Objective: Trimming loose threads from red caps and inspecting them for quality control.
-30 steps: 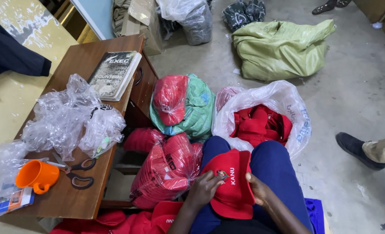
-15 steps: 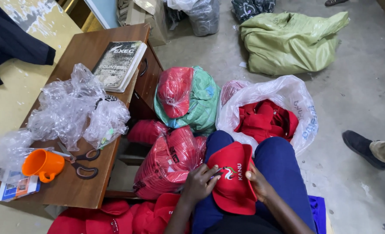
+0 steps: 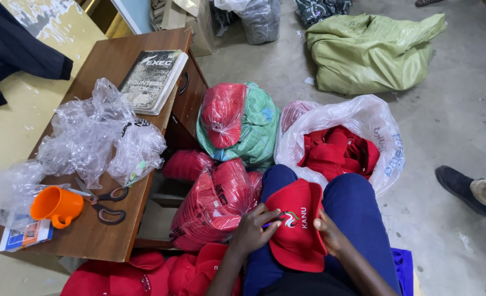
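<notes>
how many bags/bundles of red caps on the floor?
3: a green bag beside the desk, a clear-wrapped bundle beside the left hand, and a white bag beyond the knees. More may be hidden.

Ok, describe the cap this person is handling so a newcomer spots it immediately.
Start at the wooden desk on the left, then look right to the lap in blue trousers. The red cap lies there between the left hand and right hand, unwrapped, unlike the bagged caps beside it.

Cap [image 3: 297, 225] on the lap, between left hand [image 3: 254, 233] and right hand [image 3: 330, 235]. Bagged caps [image 3: 215, 205] left of it; open sack of caps [image 3: 336, 148] ahead. Scissors [image 3: 103, 200] and cup [image 3: 56, 206] on the surface [image 3: 89, 235] at left.
</notes>
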